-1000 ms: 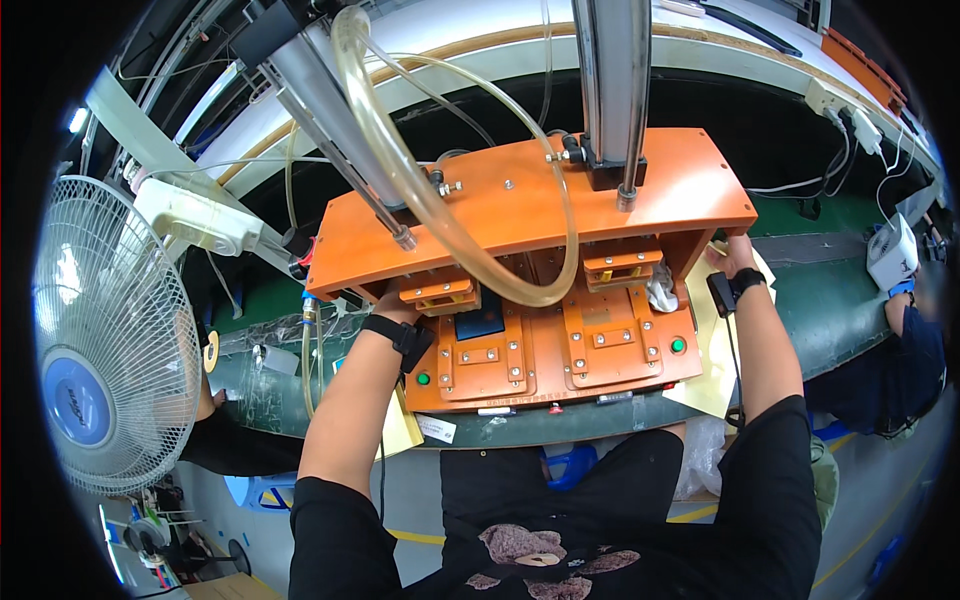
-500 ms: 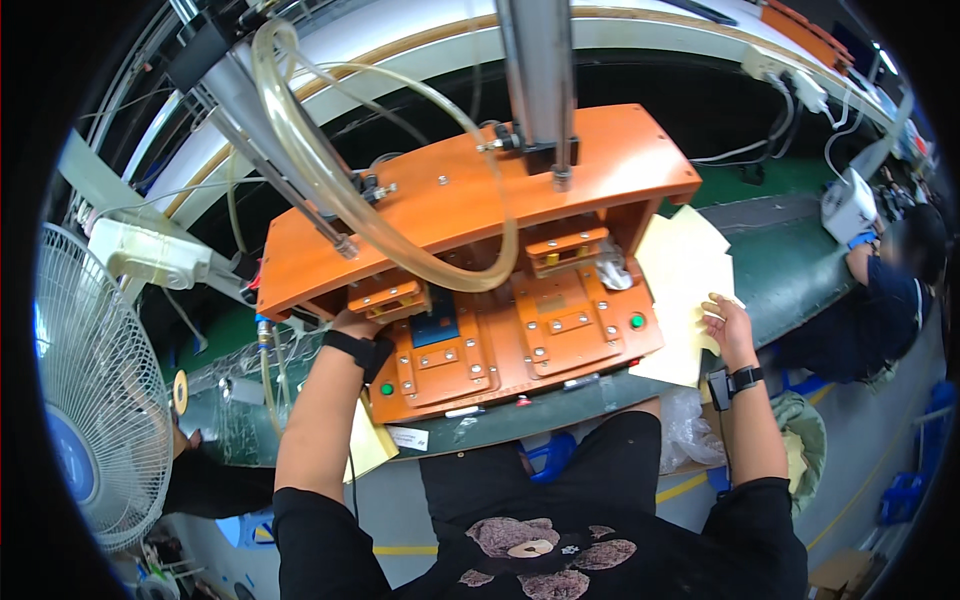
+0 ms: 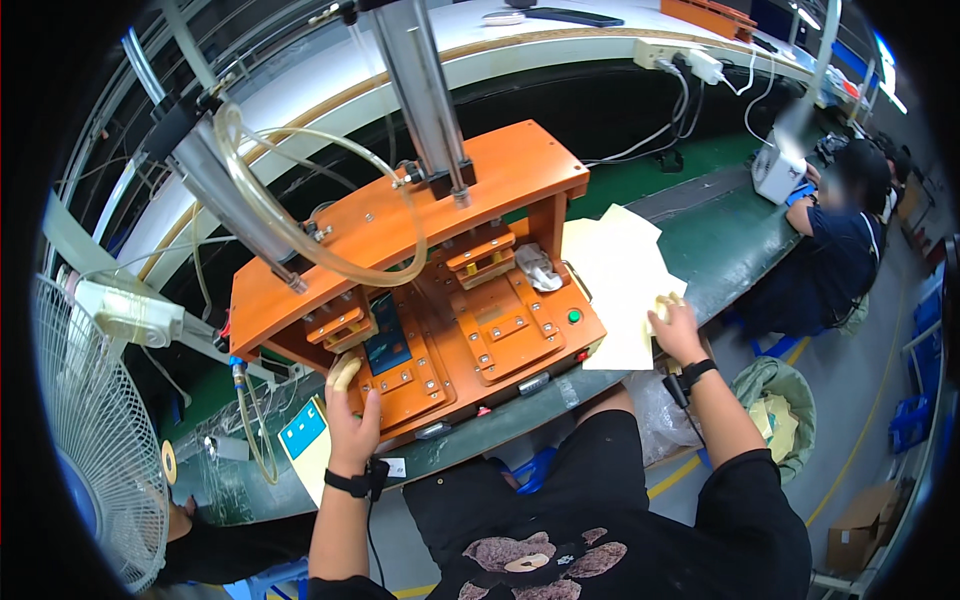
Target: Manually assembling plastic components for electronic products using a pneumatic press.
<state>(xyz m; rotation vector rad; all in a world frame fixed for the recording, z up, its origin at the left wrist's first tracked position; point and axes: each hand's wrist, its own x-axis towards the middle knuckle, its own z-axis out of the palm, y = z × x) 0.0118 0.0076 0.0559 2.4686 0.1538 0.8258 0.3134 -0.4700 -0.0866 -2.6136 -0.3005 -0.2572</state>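
Observation:
An orange twin-station press (image 3: 400, 225) stands on the green bench. My left hand (image 3: 352, 420) is at its left front corner, finger and thumb apart, pale covers on the fingertips, holding nothing I can see. Beside those fingers a dark blue flat panel (image 3: 388, 345) lies in the left fixture, partly under the upper block. The right fixture (image 3: 500, 320) shows no panel. My right hand (image 3: 676, 330), also with fingertip covers, is curled at the edge of the pale yellow sheets (image 3: 610, 290) right of the press. Anything between its fingers is hidden.
A blue flat piece (image 3: 303, 430) lies on a yellow sheet left of the press. A white fan (image 3: 95, 440) stands at far left. Air cylinders and a clear hose (image 3: 330, 268) rise over the press. At right are a cloth-lined bin (image 3: 785, 400) and another person (image 3: 845, 240).
My left hand has come out from under the press's left block to its front corner. The right hand stays by the yellow sheets, fingers lower toward them. The view has shifted right.

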